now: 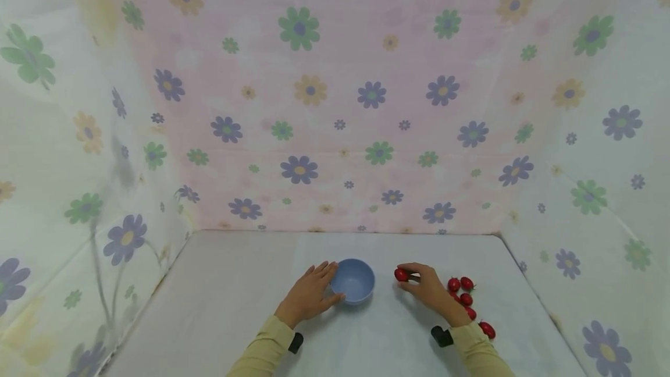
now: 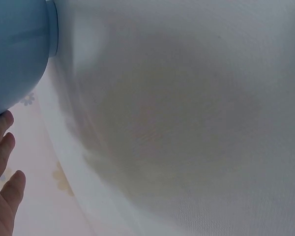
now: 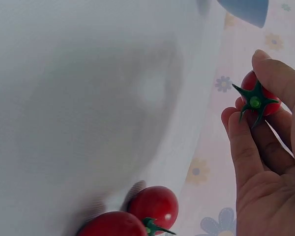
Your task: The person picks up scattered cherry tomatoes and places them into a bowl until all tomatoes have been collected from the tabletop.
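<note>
My right hand [image 1: 426,287] pinches a red cherry tomato [image 1: 401,274] between thumb and fingers, held to the right of a blue bowl [image 1: 353,301]. In the right wrist view, the green star-shaped calyx of this tomato [image 3: 272,104] faces the camera. My left hand [image 1: 309,294] lies against the left side of the bowl, its fingers fairly straight and its thumb at the near side. Fingertips [image 2: 2,120] meet the bowl's outer wall [image 2: 19,54] in the left wrist view. From above, the bowl's visible inside holds nothing.
Several more cherry tomatoes [image 1: 466,299] lie on the white tabletop [image 1: 235,284] beside and partly behind my right forearm. Another tomato [image 1: 487,330] sits nearest me by the sleeve. Flower-patterned cloth walls [image 1: 335,132] enclose the back and both sides.
</note>
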`<state>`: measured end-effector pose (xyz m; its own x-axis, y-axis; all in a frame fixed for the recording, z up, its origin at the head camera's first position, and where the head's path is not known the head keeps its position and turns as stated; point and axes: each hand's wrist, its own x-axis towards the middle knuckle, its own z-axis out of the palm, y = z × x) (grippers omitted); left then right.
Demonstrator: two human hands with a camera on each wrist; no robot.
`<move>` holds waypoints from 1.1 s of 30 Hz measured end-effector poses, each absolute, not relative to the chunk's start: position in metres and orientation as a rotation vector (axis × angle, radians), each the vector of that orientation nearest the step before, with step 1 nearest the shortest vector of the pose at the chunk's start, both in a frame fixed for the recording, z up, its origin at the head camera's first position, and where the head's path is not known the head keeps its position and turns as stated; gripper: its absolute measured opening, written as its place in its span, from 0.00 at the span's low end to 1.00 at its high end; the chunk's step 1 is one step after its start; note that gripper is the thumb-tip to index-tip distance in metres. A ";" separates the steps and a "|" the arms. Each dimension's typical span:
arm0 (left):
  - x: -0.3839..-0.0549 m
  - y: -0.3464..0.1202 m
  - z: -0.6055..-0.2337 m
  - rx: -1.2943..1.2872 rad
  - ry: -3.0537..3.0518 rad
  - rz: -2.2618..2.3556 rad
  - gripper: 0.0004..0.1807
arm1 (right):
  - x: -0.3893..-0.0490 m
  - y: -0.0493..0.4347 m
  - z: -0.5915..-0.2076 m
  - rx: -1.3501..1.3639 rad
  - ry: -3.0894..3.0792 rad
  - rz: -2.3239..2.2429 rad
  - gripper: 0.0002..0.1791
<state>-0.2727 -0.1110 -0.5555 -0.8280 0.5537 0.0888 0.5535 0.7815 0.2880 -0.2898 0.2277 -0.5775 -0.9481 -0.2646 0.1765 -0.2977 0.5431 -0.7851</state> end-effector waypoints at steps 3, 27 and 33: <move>-0.274 -0.111 -0.556 0.906 2.962 0.471 0.45 | -0.291 0.226 -0.576 0.536 -2.699 1.402 0.24; -0.275 -0.108 -0.563 0.886 2.973 0.513 0.45 | -0.287 0.187 -0.561 0.600 -2.612 1.522 0.25; -0.275 -0.109 -0.563 0.888 2.990 0.502 0.45 | -0.283 0.178 -0.561 0.628 -2.574 1.546 0.24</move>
